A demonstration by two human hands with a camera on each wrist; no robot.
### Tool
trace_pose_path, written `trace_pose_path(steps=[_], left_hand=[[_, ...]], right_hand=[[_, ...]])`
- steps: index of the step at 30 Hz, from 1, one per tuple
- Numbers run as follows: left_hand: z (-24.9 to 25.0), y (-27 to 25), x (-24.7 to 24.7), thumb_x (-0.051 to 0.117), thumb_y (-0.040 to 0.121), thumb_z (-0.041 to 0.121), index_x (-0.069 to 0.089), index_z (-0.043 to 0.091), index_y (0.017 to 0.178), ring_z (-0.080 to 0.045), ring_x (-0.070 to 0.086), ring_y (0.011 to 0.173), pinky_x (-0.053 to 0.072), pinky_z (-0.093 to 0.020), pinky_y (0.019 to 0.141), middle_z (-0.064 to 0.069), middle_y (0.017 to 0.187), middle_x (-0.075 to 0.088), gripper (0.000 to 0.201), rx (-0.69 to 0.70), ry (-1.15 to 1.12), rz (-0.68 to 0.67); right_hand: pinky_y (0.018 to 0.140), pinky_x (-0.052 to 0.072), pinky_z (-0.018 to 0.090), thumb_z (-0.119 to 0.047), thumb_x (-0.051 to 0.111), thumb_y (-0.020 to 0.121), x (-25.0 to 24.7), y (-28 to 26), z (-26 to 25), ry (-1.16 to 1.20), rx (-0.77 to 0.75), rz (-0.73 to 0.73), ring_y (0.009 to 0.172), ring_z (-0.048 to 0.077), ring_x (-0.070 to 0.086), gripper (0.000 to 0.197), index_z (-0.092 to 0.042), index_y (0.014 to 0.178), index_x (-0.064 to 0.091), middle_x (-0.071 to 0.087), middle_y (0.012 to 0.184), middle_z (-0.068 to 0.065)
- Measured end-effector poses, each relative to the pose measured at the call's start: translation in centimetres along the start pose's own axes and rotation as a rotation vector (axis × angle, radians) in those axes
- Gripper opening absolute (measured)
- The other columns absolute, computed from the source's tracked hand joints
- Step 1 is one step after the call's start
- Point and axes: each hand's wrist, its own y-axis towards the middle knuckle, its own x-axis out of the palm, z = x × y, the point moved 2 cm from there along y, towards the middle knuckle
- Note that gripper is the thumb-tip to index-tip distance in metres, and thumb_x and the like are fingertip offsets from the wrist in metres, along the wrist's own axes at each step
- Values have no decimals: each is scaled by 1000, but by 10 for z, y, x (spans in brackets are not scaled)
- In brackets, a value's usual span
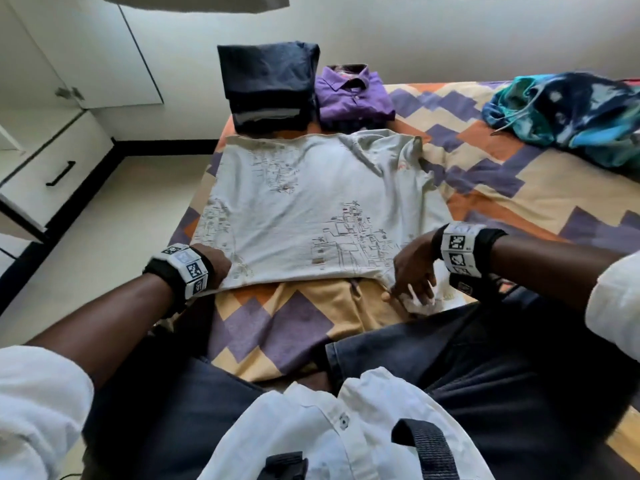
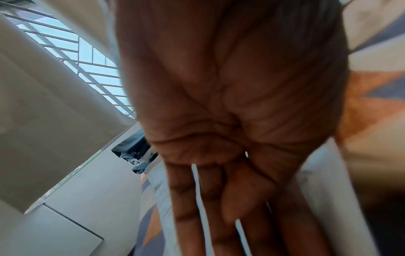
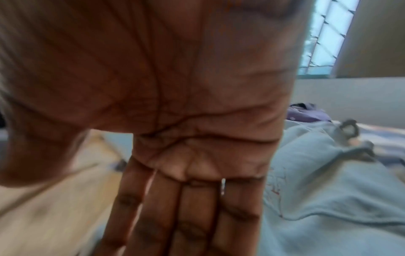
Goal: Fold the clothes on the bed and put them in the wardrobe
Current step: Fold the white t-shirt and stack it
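Observation:
A pale grey T-shirt (image 1: 311, 202) with line drawings lies spread flat on the patterned bed (image 1: 502, 188). At its near left corner my left hand (image 1: 213, 265) has straight fingers reaching in at the hem, where they pass out of sight. The left wrist view shows that hand (image 2: 219, 199) with flat fingers, thumb across the palm and pale cloth (image 2: 324, 190) around it. My right hand (image 1: 414, 275) is at the near right corner, fingers straight and touching the sleeve cloth. In the right wrist view, my right hand (image 3: 186, 207) is also flat beside the shirt (image 3: 328, 199).
A folded dark pile (image 1: 270, 84) and a folded purple shirt (image 1: 353, 98) sit at the bed's far end. A crumpled blue-teal garment (image 1: 571, 112) lies far right. White wardrobe doors (image 1: 69, 46) and a drawer (image 1: 52, 168) with a black handle stand to the left, across a strip of floor.

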Motion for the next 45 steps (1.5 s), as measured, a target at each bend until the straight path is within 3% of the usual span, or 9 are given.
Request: trace_pose_path(steps=[3, 8, 14, 20, 29, 33, 36, 42, 45], left_hand=[[1, 9, -39, 64, 79, 6, 54, 11, 57, -22, 62, 63, 44, -24, 54, -6, 71, 64, 25, -18, -175, -52], [16, 64, -113, 49, 88, 15, 64, 13, 86, -34, 61, 89, 47, -29, 75, -13, 102, 64, 15, 53, -509, 326], [73, 135, -170, 74, 87, 30, 53, 14, 136, -27, 56, 120, 43, -29, 92, -11, 131, 61, 56, 168, -763, 322], [111, 170, -183, 88, 64, 43, 61, 23, 112, -29, 58, 115, 47, -30, 86, -9, 123, 60, 59, 93, -547, 200], [120, 176, -214, 97, 48, 40, 67, 7, 107, -26, 68, 96, 46, -28, 67, -11, 107, 71, 74, 96, -411, 154], [120, 176, -211, 97, 49, 37, 68, 7, 104, -26, 68, 93, 44, -28, 67, -12, 104, 70, 69, 108, -417, 170], [116, 175, -201, 95, 53, 39, 60, 10, 113, -31, 63, 104, 42, -30, 71, -14, 114, 65, 76, 94, -452, 204], [112, 164, -194, 92, 60, 41, 49, 13, 120, -36, 58, 113, 46, -36, 83, -15, 122, 60, 78, 69, -504, 226], [126, 140, -193, 80, 77, 26, 43, 9, 131, -38, 53, 118, 47, -42, 91, -19, 130, 51, 67, 43, -486, 291]], right_hand=[[59, 50, 23, -48, 57, 94, -28, -5, 14, 183, -134, 216, 68, 19, 68, 42, -8, 91, 69, 75, 90, 14], [62, 52, 25, -25, 59, 97, -60, -4, 54, 323, -152, 165, 69, 18, 70, 27, -2, 105, 67, 75, 86, 9], [74, 53, 38, -28, 55, 93, -116, 14, 151, 751, 149, 1173, 92, 35, 65, 28, -2, 102, 63, 67, 106, 24], [68, 42, 36, -35, 61, 90, -119, 62, 152, 911, 179, 1204, 84, 30, 63, 33, -5, 79, 64, 65, 80, 17], [103, 41, 45, -39, 68, 84, -48, 23, 231, 1203, 821, 1322, 124, 40, 49, 58, -3, 127, 55, 52, 134, 22], [86, 44, 36, -26, 56, 83, -86, 14, 205, 1019, 475, 1497, 112, 38, 57, 42, 0, 116, 60, 60, 121, 24], [74, 41, 27, -11, 61, 83, -100, 33, 180, 816, 203, 1261, 106, 35, 62, 25, 3, 102, 69, 67, 112, 24], [89, 47, 38, -14, 57, 89, -71, 25, 198, 869, 466, 1289, 112, 38, 59, 30, 2, 113, 65, 63, 120, 24], [74, 46, 35, -16, 65, 88, -63, 1, 204, 836, 438, 1030, 93, 35, 62, 14, -4, 82, 63, 68, 99, 21]])
